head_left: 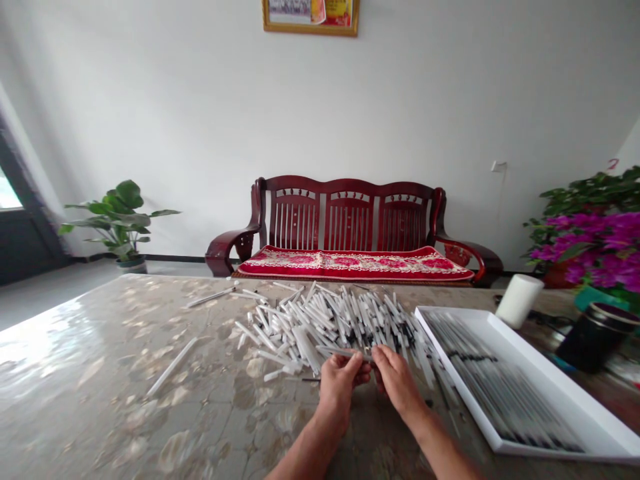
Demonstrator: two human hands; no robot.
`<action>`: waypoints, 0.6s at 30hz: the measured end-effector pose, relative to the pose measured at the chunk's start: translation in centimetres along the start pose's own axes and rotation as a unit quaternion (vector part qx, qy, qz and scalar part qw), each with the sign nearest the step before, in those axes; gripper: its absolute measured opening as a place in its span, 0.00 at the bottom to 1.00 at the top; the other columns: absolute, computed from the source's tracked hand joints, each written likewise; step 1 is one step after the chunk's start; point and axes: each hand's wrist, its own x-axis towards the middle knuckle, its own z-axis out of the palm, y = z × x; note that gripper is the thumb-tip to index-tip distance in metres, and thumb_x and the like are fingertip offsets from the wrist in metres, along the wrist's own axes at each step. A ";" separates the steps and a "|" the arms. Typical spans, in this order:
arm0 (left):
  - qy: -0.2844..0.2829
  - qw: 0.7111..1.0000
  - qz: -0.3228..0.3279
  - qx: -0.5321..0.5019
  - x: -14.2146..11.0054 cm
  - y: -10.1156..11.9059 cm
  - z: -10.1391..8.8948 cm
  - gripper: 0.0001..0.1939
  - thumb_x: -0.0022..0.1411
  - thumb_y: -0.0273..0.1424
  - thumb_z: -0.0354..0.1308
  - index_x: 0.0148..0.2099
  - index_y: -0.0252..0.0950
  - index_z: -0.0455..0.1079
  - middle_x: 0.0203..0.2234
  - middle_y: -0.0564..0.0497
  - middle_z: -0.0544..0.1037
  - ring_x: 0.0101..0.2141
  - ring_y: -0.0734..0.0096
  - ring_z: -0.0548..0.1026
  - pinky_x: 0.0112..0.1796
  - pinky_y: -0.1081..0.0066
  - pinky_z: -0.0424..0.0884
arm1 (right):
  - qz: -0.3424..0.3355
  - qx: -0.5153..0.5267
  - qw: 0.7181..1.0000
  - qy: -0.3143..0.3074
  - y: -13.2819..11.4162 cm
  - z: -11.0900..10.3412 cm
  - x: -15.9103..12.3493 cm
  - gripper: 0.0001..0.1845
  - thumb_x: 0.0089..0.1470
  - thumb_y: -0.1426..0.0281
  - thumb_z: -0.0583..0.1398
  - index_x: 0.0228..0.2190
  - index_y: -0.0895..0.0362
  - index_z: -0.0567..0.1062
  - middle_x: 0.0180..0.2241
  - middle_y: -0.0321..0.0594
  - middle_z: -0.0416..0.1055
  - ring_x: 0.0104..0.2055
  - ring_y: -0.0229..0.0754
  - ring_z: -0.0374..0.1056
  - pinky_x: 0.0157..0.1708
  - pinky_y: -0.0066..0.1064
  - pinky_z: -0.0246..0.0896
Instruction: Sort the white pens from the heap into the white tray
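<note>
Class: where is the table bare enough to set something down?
Free: the table left of the leftmost tube, and between that tube and the left forearm. Crowded: the middle, under the tube heap; the right, with white tray, white cylinder, black cup.

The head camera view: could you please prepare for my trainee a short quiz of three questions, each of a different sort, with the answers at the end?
1. What does the left hand hold?
2. True or false: the white tray lies to the right of the loose pile.
3. The cloth on the wooden bench is mainly: A) blue, B) red, C) green.

Key:
1. A slim pen-like piece, between thumb and fingers.
2. True.
3. B.
</note>
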 end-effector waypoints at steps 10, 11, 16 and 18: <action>-0.029 0.994 0.085 0.060 -0.1 0.1 0.5 0.15 0.40 0.36 0.75 0.25 0.34 0.74 0.15 0.53 0.75 0.18 0.74 0.70 0.22 0.74 0.68 | 0.084 0.104 0.990 -0.041 -1.0 0.0 -0.5 0.27 0.58 0.42 0.49 0.24 0.50 0.68 0.17 0.35 0.68 0.16 0.41 0.62 0.14 0.32 0.57; -0.049 0.994 0.074 0.064 -0.2 0.3 0.5 0.15 0.40 0.36 0.75 0.25 0.34 0.75 0.15 0.53 0.75 0.18 0.74 0.70 0.23 0.74 0.68 | 0.083 0.099 0.991 -0.040 -1.1 -0.1 -0.5 0.26 0.58 0.43 0.49 0.25 0.50 0.67 0.17 0.35 0.67 0.16 0.41 0.62 0.14 0.32 0.57; -0.131 0.986 -0.094 0.043 -0.4 1.3 0.3 0.15 0.47 0.39 0.71 0.28 0.31 0.78 0.21 0.49 0.79 0.19 0.78 0.71 0.22 0.78 0.65 | 0.089 0.119 0.989 -0.004 -0.9 -0.7 -0.2 0.26 0.56 0.43 0.50 0.21 0.50 0.61 0.15 0.30 0.58 0.15 0.38 0.54 0.15 0.30 0.51; -0.147 0.972 -0.176 0.041 -0.5 1.7 -0.1 0.20 0.53 0.45 0.66 0.27 0.31 0.77 0.18 0.49 0.76 0.16 0.80 0.67 0.17 0.80 0.56 | 0.074 0.114 0.991 -0.004 -0.8 -0.8 -0.2 0.26 0.55 0.43 0.52 0.20 0.50 0.59 0.14 0.29 0.56 0.15 0.37 0.52 0.15 0.30 0.49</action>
